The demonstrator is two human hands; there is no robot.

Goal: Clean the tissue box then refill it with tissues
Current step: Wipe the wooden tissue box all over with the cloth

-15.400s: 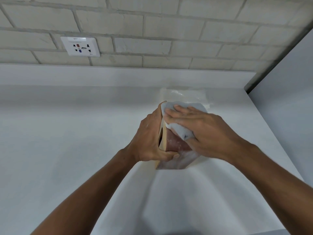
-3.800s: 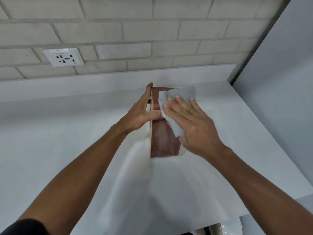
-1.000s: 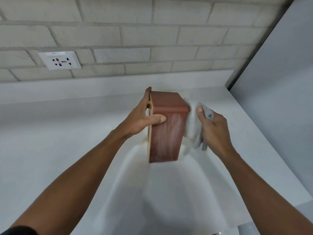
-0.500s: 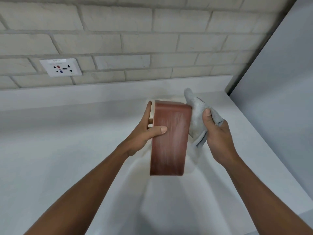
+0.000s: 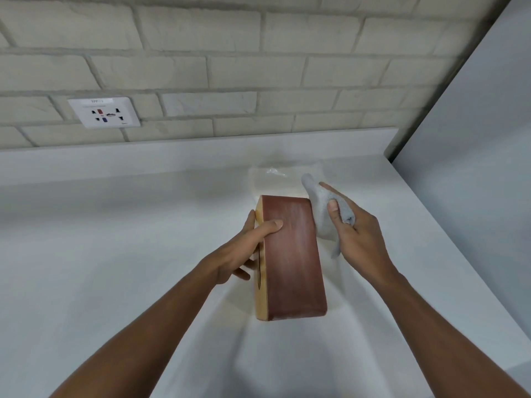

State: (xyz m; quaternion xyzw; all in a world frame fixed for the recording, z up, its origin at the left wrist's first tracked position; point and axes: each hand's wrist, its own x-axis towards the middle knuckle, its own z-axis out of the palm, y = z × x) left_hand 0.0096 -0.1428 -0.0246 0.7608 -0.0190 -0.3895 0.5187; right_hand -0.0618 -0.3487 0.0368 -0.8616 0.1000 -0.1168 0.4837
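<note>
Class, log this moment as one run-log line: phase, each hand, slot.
phase: cleaning | left hand: grips tissue box | right hand: holds grey cloth beside box | slot: no tissue showing

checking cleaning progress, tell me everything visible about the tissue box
The tissue box is a long block with rounded corners: a reddish-brown wood-look face toward the camera, a pale wood side at left bearing a dark slot. The left hand grips it, thumb on the brown face, fingers on the pale side. The grey cloth in the right hand sits at its upper right edge.
</note>
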